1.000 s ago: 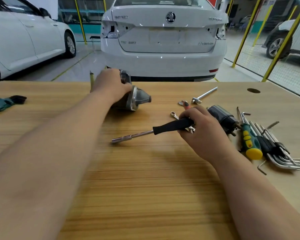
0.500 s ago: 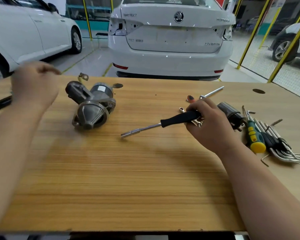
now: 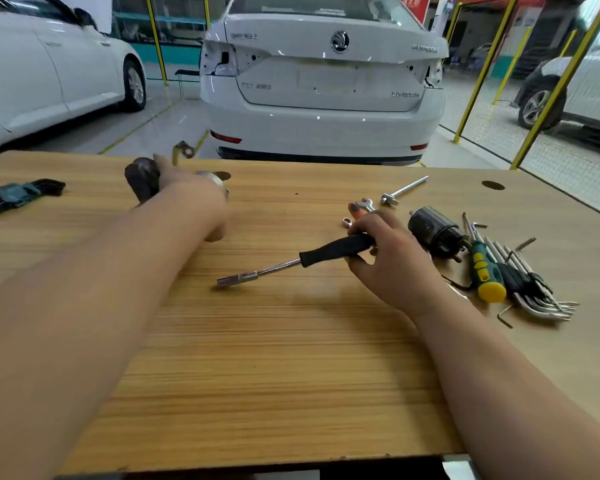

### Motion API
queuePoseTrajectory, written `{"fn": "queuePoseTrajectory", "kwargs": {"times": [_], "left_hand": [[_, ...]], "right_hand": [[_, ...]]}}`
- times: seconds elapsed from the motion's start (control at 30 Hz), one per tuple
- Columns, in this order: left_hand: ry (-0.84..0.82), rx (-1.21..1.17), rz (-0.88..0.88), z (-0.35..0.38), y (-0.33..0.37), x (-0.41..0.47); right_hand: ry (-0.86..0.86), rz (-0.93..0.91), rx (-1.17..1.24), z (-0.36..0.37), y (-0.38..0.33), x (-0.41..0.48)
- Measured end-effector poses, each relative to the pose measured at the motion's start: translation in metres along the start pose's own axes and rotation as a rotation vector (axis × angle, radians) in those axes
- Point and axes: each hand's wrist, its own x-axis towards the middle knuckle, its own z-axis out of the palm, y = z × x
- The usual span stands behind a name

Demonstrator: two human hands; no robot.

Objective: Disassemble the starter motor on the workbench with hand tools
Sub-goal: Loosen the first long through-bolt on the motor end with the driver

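Far out to the left of the left hand [image 3: 191, 206] a folding set of black hex keys [image 3: 18, 195] in a teal plastic holder lies flat on the worktop [image 3: 274, 358], a pale laminate with fine straight wood grain. The left hand reaches forward and lies over the starter motor [image 3: 141, 180]. A rounded, dark, dull cylinder of it sticks out past the knuckles on the left, and a bright cast-metal rim shows at the right of the hand. The hand is smeared with blur, so I cannot tell whether its fingers are closed round the motor or only resting on it.

To the right, the right hand [image 3: 392, 258] has fingers and thumb curled round the ribbed black handle of a nut driver [image 3: 336, 249]. The driver's slim polished steel shaft slants down towards the left hand and ends in a squared socket tip at the board. Just beyond this hand's fingertips sit a small shiny wrench [image 3: 364, 204] and a chromed bar [image 3: 404, 190] with a blocky end. Just right of the hand stands a squat, glossy black cylinder [image 3: 430, 228] with studs at one end. Further right lies a screwdriver [image 3: 484, 268] with a green and yellow rubbery handle, touching a fanned heap of bent steel keys [image 3: 534, 289]. Behind the worktop stands a glossy white car [image 3: 323, 88]
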Motion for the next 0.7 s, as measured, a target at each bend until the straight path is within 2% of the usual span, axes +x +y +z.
{"fn": "queuePoseTrajectory", "kwargs": {"times": [0.13, 0.27, 0.4, 0.57, 0.7], "left_hand": [[0.253, -0.217, 0.214, 0.038, -0.045, -0.021], [0.349, -0.309, 0.284, 0.053, -0.055, -0.053], [0.349, -0.235, 0.362, 0.055, -0.022, -0.061], [0.398, -0.491, 0.458, 0.053, -0.022, -0.047], [0.357, -0.489, 0.445, 0.051, -0.020, -0.036]], "right_hand": [[0.011, 0.054, 0.025, -0.001, -0.002, 0.003], [0.001, 0.090, 0.077, -0.002, -0.004, 0.001], [0.003, 0.160, 0.223, 0.002, -0.013, 0.000], [0.151, 0.381, 0.553, 0.003, -0.021, 0.005], [0.261, 0.546, 0.737, 0.000, -0.016, 0.010]]}}
